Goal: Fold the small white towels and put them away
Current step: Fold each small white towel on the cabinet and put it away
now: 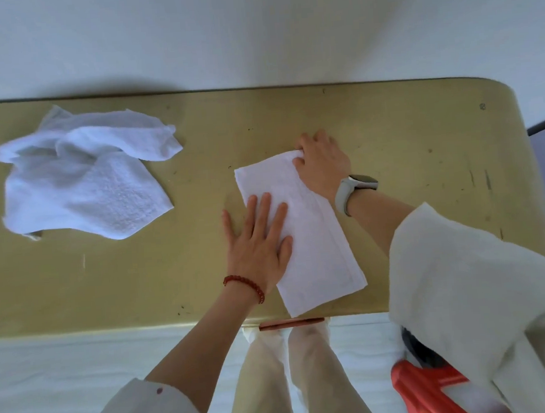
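A small white towel [312, 235], folded into a long narrow strip, lies slanted on the yellow table [406, 151], one end near the front edge. My left hand [257, 239] presses flat on its left side, fingers straight and spread. My right hand [321, 162] grips the strip's far end, fingers curled round the cloth. A loose heap of unfolded white towels [82, 177] lies at the table's far left, apart from both hands.
The table's back edge meets a white wall [252, 30]. Its rounded right end sits at the right of the view. A red plastic object [432, 388] stands low at the right by my legs. White floor or cloth lies below the front edge.
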`<action>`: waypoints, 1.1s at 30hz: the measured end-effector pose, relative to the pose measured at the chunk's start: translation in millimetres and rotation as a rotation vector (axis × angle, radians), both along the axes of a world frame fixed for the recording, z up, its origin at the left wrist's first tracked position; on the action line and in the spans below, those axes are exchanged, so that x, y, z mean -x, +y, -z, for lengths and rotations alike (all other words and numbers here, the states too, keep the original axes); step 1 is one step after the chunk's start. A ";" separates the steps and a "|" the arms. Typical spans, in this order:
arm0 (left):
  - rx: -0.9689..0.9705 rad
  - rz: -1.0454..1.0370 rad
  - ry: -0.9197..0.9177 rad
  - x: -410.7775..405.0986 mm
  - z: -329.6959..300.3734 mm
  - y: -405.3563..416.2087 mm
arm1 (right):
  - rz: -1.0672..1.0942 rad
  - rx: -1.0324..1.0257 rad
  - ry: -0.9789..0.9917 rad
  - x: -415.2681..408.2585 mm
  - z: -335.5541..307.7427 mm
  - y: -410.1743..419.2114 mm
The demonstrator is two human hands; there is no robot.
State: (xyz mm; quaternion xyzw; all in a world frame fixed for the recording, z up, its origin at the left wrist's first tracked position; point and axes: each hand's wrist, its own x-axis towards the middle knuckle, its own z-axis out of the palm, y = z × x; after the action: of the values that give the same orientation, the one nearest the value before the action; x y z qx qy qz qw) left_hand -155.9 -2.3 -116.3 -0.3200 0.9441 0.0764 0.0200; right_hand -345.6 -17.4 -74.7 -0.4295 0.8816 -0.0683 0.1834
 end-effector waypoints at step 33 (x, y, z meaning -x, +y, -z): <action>-0.610 -0.333 0.197 42.4 -53.8 -110.2 | -0.160 0.341 -0.495 29.7 -54.4 6.4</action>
State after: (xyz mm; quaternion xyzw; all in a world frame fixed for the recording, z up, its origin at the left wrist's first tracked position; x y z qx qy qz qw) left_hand -198.3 -112.5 -62.5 -0.4398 0.8103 0.3871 0.0109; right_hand -375.3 -11.0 -20.3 -0.4925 0.7494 -0.3028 0.3227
